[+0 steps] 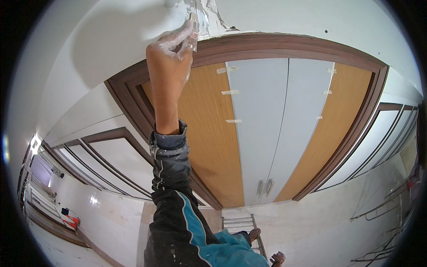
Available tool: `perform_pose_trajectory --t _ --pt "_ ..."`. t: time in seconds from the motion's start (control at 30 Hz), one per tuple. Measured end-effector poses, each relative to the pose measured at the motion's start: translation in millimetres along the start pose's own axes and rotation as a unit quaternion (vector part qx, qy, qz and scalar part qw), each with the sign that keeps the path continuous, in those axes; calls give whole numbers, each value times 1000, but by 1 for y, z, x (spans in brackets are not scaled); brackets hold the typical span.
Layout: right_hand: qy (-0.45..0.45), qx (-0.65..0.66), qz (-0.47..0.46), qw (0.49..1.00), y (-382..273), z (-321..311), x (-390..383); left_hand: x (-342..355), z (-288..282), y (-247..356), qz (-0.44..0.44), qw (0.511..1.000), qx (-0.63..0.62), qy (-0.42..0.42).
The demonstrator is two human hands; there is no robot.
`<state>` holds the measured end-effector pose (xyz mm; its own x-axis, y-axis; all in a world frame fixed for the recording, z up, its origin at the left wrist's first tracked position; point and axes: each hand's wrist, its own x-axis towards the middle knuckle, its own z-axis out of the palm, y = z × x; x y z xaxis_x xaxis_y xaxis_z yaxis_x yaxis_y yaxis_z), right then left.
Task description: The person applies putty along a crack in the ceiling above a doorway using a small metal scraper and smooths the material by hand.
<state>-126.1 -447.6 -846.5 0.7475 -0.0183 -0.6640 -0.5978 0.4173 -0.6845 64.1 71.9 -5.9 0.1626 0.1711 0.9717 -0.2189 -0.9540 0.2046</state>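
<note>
I see a thin scraper (195,41) pinched in my left hand (169,53), up at the cracked white wall (275,18). Below and right of that hand are a brown frame (267,44) and grey doors (260,124). My grip partly hides the scraper; my right hand's state I cannot tell.

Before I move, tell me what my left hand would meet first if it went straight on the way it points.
Most likely the cracked wall above the brown frame. The flat tool in the left hand would lead; whether it already touches is hard to judge.
</note>
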Motion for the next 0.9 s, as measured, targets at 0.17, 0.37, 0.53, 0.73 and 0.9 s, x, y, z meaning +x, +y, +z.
perform_pose_trajectory --t 0.17,0.37,0.53,0.73,0.9 --pt "29 -27 20 999 -6 12 -5 -3 -2 -5 20 1000 -19 1" --pt "42 -52 29 997 -5 11 -5 -7 1 -11 7 999 -41 9" --pt "-9 -14 -22 1000 9 5 4 -9 1 6 -31 999 -23 11" --pt "-37 38 -39 998 3 17 5 -11 4 -4 -31 999 -4 15" --pt "-16 27 -20 999 -3 25 9 -10 5 5 -70 997 -5 10"
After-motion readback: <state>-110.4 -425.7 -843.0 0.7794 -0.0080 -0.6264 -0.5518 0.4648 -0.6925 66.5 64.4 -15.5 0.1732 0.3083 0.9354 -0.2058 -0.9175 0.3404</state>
